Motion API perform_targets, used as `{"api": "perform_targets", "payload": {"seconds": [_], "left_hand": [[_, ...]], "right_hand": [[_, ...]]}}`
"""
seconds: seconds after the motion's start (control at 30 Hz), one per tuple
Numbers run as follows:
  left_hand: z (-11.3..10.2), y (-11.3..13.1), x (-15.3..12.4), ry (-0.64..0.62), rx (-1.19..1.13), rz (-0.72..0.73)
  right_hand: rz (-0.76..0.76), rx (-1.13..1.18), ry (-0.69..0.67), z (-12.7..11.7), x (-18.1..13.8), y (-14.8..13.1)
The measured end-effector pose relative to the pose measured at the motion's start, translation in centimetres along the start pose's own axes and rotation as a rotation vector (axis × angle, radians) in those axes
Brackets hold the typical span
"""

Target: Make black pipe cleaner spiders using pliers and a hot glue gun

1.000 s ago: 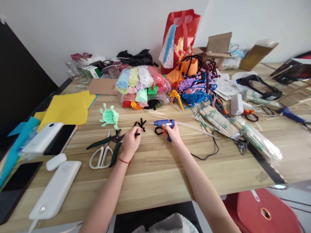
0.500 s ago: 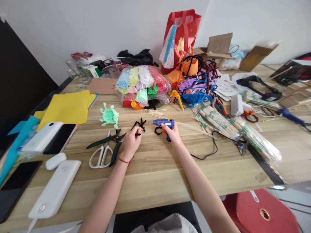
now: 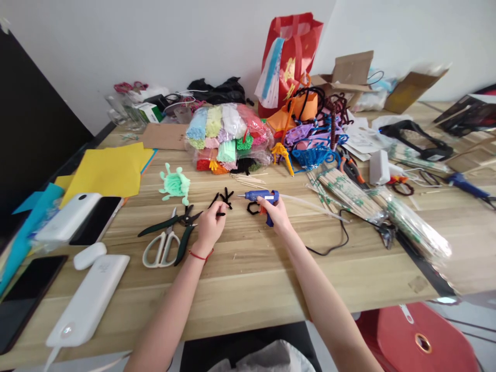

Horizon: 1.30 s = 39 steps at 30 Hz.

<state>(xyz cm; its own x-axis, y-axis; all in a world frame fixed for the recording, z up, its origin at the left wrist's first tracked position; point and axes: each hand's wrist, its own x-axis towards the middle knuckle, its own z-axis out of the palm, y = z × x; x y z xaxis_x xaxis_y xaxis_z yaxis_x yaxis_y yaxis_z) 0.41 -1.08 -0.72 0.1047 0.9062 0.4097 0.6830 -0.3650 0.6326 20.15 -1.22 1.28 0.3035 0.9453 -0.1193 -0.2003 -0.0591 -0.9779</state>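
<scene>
Black pipe-cleaner figure (image 3: 223,198) pinched in my left hand (image 3: 209,223) sits near the blue glue gun (image 3: 260,196) gripped by my right hand (image 3: 276,214), so a hot drip could burn me.

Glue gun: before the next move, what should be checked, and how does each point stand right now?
1. Right hand has a firm grip on the glue gun: ok.
2. Left hand pinches the black pipe-cleaner piece: ok.
3. Nozzle faces the piece, with a gap between them: ok.
4. Left fingertips are out of the nozzle's line: ok, they sit just below it.
5. Glue stick is loaded at the gun's back: ok.
6. Gun is hot, with glue at the tip: cannot tell.
</scene>
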Motion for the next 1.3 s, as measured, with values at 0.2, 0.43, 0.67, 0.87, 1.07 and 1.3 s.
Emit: {"api": "perform_targets", "payload": {"seconds": [0.2, 0.43, 0.67, 0.87, 1.07, 1.3], "left_hand": [[0.1, -0.2, 0.0, 0.005, 0.001, 0.007], [0.1, -0.2, 0.0, 0.017, -0.006, 0.025], [0.0, 0.1, -0.2, 0.035, 0.014, 0.039], [0.0, 0.6, -0.7, 0.162, 0.076, 0.176], [0.1, 1.0, -1.0, 0.177, 0.164, 0.284], [0.2, 1.0, -0.7, 0.181, 0.024, 0.223]], "right_hand": [[0.000, -0.011, -0.029, 0.0, -0.1, -0.1], [-0.004, -0.024, -0.054, 0.0, -0.2, -0.2], [0.003, -0.041, -0.086, 0.1, -0.2, 0.1], [-0.068, -0.024, -0.007, 0.4, -0.1, 1.3], [-0.161, -0.062, -0.083, 1.5, -1.8, 2.0], [-0.304, -0.282, -0.099, 2.2, -3.7, 2.1]]}}
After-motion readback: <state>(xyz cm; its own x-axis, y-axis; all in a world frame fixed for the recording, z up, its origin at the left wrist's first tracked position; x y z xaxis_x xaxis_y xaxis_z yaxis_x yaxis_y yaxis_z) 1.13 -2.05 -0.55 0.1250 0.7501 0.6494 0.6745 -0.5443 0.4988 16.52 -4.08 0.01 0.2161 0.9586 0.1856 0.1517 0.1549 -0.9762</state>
